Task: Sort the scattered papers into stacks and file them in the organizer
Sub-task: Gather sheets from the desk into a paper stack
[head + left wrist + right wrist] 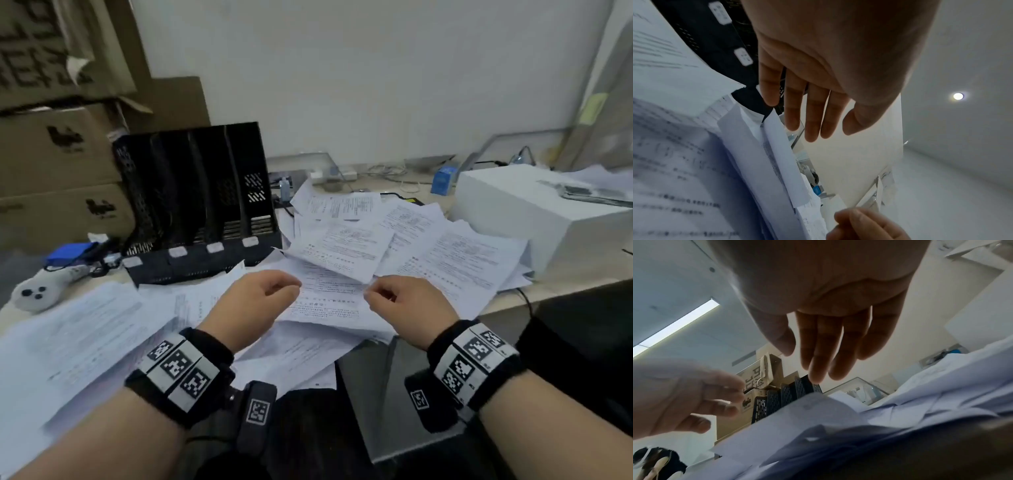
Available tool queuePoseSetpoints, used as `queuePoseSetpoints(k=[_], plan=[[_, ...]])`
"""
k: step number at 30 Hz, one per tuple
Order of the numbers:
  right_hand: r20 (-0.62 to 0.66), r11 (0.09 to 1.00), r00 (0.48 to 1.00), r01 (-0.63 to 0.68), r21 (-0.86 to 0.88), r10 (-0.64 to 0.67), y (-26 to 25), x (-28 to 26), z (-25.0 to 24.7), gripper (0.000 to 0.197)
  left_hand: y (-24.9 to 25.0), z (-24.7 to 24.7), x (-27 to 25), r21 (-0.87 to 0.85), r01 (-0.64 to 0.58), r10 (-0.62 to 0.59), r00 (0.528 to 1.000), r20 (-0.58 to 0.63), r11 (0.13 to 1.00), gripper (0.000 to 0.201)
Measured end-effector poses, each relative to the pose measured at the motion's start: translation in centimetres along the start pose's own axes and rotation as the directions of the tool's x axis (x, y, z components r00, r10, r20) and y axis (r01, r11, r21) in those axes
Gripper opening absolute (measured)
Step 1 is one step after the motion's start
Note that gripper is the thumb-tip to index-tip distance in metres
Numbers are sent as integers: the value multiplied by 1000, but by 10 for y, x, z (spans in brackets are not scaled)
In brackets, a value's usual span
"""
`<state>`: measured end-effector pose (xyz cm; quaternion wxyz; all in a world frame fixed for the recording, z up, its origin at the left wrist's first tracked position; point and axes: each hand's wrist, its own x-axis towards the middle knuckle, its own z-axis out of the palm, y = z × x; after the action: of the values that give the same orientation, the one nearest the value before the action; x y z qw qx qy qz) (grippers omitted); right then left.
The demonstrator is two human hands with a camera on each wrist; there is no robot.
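Printed white papers lie scattered in overlapping heaps across the desk, with more at the left. A black mesh organizer with several upright slots stands behind them at the left; its slots look empty. My left hand and right hand hover side by side just above the middle sheets. The left wrist view shows the left fingers relaxed and holding nothing over the papers. The right fingers hang loose and empty above the pile, with the organizer beyond.
A large white box stands at the right of the desk. Cardboard boxes are stacked behind the organizer at the left. A grey controller and a blue item lie at the far left. Cables and a small blue box sit along the back wall.
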<state>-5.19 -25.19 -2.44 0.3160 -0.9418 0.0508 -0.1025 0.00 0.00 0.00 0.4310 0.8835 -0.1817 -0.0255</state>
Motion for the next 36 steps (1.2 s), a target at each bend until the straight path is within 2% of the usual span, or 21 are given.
queuePoseSetpoints(k=[5,8,10,13,16,20,22,23,27,29,32,34,36], plan=[[32,962,993,-115,246,110,6,-9,6,19,-11,-4,-6,-271,89,-110,992,-64,959,17],[30,898,981,-189,397,192,4,-10,10,16,-12,-5,-2,-425,193,-214,977,0,884,18],[32,870,971,-225,439,235,5,-10,13,15,-11,-5,6,-532,244,-259,965,47,811,18],[38,892,972,-228,390,232,6,-6,15,16,0,0,19,-640,277,-258,958,125,717,19],[78,954,978,-205,217,193,11,-3,17,18,13,17,32,-662,311,-245,950,194,682,25],[179,991,974,-131,-40,137,13,-4,21,18,20,35,47,-670,363,-297,930,217,648,64],[215,978,956,-207,19,198,45,30,14,22,29,65,96,-627,416,-351,907,234,659,71],[229,968,948,-241,68,220,43,33,16,24,28,64,100,-627,434,-379,897,230,647,70],[283,858,901,-410,309,328,31,35,18,30,12,63,108,-636,463,-458,869,188,617,50],[302,768,874,-480,424,380,32,37,17,34,3,66,107,-679,488,-498,843,204,548,34],[338,610,830,-556,565,444,40,42,13,40,-1,70,96,-783,453,-514,833,204,425,15],[362,504,807,-578,641,466,45,47,13,44,-1,74,84,-852,408,-486,846,219,328,18],[361,393,793,-571,721,491,47,51,15,44,-1,76,72,-877,396,-442,861,251,273,26]])
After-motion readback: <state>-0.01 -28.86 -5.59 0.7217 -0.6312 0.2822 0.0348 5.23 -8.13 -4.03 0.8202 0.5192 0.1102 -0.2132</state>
